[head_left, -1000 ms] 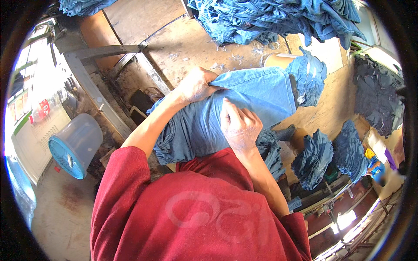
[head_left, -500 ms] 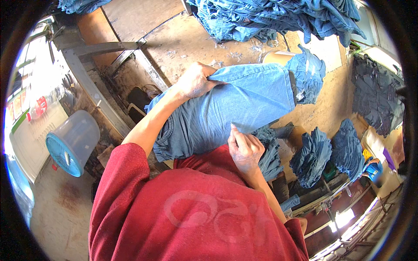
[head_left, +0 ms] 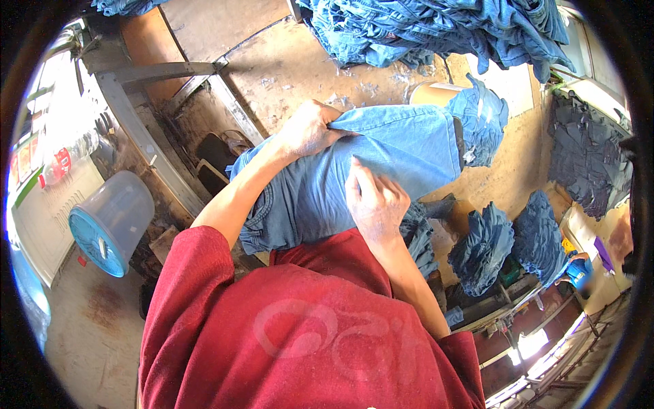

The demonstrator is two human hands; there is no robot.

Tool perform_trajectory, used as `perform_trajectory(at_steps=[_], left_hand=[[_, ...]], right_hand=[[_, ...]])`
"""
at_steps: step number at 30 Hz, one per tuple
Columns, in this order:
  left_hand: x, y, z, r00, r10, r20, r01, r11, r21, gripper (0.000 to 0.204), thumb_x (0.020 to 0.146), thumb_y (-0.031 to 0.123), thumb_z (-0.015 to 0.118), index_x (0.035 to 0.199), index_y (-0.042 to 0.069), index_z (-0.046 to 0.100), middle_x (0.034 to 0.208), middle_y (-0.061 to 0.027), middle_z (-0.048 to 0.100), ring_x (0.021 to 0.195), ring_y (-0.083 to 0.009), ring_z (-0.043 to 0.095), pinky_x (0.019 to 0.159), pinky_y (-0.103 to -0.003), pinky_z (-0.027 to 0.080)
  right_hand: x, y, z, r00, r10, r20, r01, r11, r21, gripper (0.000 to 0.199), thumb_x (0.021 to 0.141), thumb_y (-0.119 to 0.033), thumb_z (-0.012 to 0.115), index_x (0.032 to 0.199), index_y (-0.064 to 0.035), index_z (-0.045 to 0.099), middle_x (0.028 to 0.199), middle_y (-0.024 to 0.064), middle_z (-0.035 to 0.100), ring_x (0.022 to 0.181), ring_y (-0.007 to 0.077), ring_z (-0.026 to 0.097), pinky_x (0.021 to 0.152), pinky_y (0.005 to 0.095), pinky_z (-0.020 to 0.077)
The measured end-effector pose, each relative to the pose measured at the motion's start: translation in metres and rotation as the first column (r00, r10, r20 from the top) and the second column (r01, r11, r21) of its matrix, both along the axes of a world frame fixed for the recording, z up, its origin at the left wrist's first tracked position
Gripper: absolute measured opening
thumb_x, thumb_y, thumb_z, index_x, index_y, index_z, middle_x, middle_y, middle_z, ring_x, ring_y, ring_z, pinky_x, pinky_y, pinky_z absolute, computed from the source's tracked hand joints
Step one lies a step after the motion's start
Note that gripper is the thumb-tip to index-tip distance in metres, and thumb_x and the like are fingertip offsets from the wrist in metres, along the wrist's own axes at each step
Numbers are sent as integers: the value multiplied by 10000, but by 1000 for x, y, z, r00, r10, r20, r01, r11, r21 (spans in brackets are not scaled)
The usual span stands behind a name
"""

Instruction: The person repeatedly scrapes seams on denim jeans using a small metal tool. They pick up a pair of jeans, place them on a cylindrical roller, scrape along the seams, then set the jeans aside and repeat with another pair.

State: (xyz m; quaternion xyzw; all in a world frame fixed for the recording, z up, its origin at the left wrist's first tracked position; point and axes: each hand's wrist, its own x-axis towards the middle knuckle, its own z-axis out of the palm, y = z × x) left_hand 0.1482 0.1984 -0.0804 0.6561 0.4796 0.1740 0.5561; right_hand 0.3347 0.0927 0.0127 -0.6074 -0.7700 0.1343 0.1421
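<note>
One softly creased, blue denim garment [head_left: 402,146] stretches before the red shirt [head_left: 272,300]; the left hand [head_left: 310,129] clenches its gathered upper edge, the right hand [head_left: 379,200] curls over the garment, grip unclear.

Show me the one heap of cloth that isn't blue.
The dark grey heap at the picture's far right. Its colour sets it apart: the other heaps are blue, like the denim in the left hand.
</note>
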Motion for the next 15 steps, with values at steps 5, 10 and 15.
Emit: perform_trajectory(at_steps=[5, 10, 15], left_hand=[[1, -2, -1, 997, 33, 66, -39, 995, 90, 130, 846, 189, 870, 945, 107, 850, 825, -163, 765, 675, -273, 741, 665, -375, 572], [1, -2, 0, 999, -2, -48, 0, 999, -45, 171, 845, 139, 848, 1013, 157, 868, 859, -142, 787, 664, -265, 734, 678, -367, 579], [1, -1, 2, 996, 33, 83, -35, 999, 17, 129, 854, 135, 840, 982, 137, 861, 810, -145, 770, 647, -265, 727, 661, -371, 572]], right_hand=[[5, -15, 12, 996, -45, -81, 43, 999, -31, 176, 862, -38, 806, 1032, -78, 787, 708, 70, 728, 557, 221, 684, 524, 344, 522], [3, -1, -15, 994, -50, -102, 52, 998, 23, 184, 867, -27, 793, 1044, -78, 791, 678, 56, 705, 523, 218, 661, 510, 336, 513], [-3, 8, -16, 998, -39, -43, 41, 998, 44, 199, 868, -73, 790, 1062, -120, 785, 612, 26, 636, 489, 210, 619, 487, 345, 491]])
